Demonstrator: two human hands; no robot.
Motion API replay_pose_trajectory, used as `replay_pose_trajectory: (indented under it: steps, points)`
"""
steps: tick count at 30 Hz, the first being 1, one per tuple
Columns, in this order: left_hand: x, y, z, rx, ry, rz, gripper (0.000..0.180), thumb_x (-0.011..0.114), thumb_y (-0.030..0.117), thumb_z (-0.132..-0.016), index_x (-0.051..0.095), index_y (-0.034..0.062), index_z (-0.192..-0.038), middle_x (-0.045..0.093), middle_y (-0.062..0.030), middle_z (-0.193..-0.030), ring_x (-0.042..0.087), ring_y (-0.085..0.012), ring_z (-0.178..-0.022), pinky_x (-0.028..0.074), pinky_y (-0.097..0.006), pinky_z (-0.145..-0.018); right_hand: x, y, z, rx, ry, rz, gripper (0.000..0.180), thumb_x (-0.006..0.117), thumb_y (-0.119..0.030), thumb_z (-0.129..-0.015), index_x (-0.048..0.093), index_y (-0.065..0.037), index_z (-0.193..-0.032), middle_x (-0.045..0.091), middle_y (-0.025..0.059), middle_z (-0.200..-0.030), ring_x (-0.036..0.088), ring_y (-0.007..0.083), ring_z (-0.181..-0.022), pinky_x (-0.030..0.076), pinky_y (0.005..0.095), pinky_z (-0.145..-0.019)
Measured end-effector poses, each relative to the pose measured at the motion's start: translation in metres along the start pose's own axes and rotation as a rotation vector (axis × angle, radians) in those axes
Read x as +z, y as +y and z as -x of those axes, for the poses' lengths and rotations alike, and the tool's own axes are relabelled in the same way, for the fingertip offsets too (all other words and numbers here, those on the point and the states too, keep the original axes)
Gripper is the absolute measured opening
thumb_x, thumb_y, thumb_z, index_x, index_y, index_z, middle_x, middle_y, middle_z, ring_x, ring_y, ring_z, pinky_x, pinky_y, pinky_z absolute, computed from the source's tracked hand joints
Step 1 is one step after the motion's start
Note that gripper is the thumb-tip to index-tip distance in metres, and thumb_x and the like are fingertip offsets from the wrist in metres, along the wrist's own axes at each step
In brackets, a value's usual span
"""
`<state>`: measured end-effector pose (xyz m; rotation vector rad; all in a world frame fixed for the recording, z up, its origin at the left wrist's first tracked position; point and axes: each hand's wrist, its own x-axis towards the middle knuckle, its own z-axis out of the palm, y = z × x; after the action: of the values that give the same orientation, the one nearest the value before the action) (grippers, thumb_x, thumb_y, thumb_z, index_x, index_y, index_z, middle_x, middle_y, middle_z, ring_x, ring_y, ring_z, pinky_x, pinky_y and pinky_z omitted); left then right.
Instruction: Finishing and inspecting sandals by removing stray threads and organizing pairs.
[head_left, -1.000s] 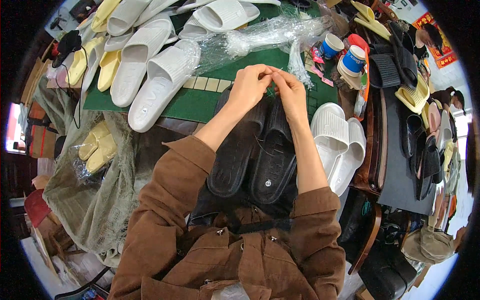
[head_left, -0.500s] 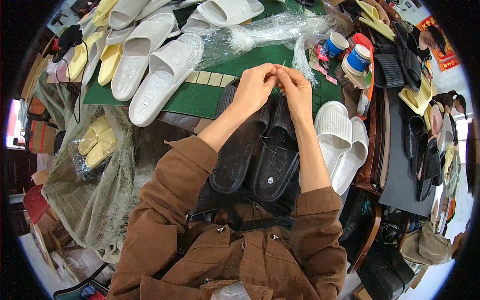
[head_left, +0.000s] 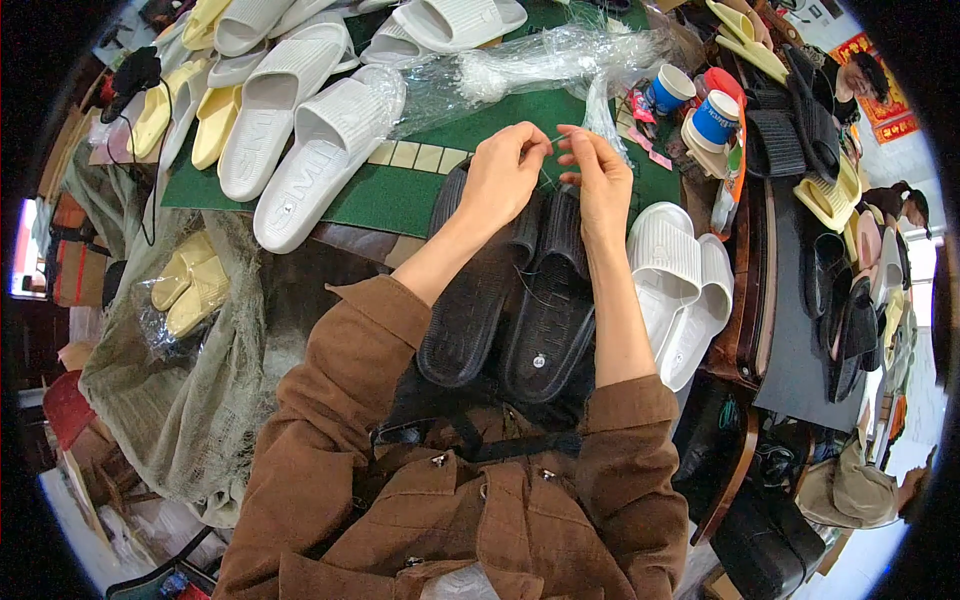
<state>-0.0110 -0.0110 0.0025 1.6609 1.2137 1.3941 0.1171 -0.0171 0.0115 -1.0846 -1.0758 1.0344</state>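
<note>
A pair of black slide sandals lies soles down in front of me, toes pointing away. A thin strand loops across their inner edges. Above their toe ends my left hand pinches a fine, pale plastic string. Close beside it on the right, my right hand has its thumb and fingertips at the string's other end, its remaining fingers loosely fanned. A narrow gap separates the two hands. Exactly how the right fingertips grip the string is too small to make out.
White slides lie at the left on the green mat, another white pair at the right. A clear bag of white strings stretches behind my hands. Paper cups stand at the right. Bagged yellow slippers rest on netting.
My fingertips were together; now the hands have drawn slightly apart with the string between them. The right hand's fingers have fanned out. The black slides have stayed in place.
</note>
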Motion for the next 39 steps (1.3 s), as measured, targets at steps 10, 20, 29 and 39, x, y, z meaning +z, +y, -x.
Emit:
replay_pose_trajectory:
  steps: [10,20,29,39]
  points:
    - [-0.003,0.001,0.000,-0.083,0.010,0.040,0.024,0.050,0.001,-0.089,0.047,-0.0008,-0.112,0.064,-0.0141,-0.076,0.065,-0.0266,-0.068,0.049,-0.039,-0.064,0.008,-0.003,0.010,0.003,-0.005,1.114,0.023,0.060,-0.028,-0.086,0.072,-0.009,-0.089,0.065,0.0164,-0.097,0.063,0.0375,-0.091,0.050,0.0470,-0.079]
    - [-0.008,0.009,-0.010,0.062,-0.097,-0.120,0.009,0.048,-0.003,-0.086,0.054,-0.0033,-0.093,0.063,-0.0178,-0.077,0.065,-0.0324,-0.072,0.049,-0.041,-0.067,0.007,-0.012,0.006,-0.177,0.083,0.496,0.011,0.061,-0.010,-0.089,0.067,-0.002,-0.090,0.067,0.0143,-0.081,0.066,0.0258,-0.072,0.050,0.0341,-0.065]
    - [-0.007,0.015,-0.014,-0.199,-0.178,-0.209,0.036,0.058,0.031,-0.090,0.058,-0.0036,-0.080,0.063,-0.0225,-0.081,0.063,-0.0386,-0.079,0.048,-0.045,-0.070,0.008,-0.001,0.006,-0.361,-0.028,0.581,0.012,0.060,-0.002,-0.088,0.060,0.000,-0.100,0.068,0.0182,-0.082,0.069,0.0288,-0.072,0.052,0.0348,-0.063]
    - [-0.007,0.004,-0.014,0.050,0.012,-0.205,0.014,0.057,0.011,-0.090,0.057,-0.0016,-0.086,0.064,-0.0168,-0.084,0.063,-0.0365,-0.077,0.050,-0.043,-0.067,0.008,0.000,0.007,-0.334,-0.055,0.572,0.013,0.064,-0.005,-0.086,0.060,0.001,-0.097,0.069,0.0167,-0.081,0.070,0.0245,-0.074,0.054,0.0339,-0.066]
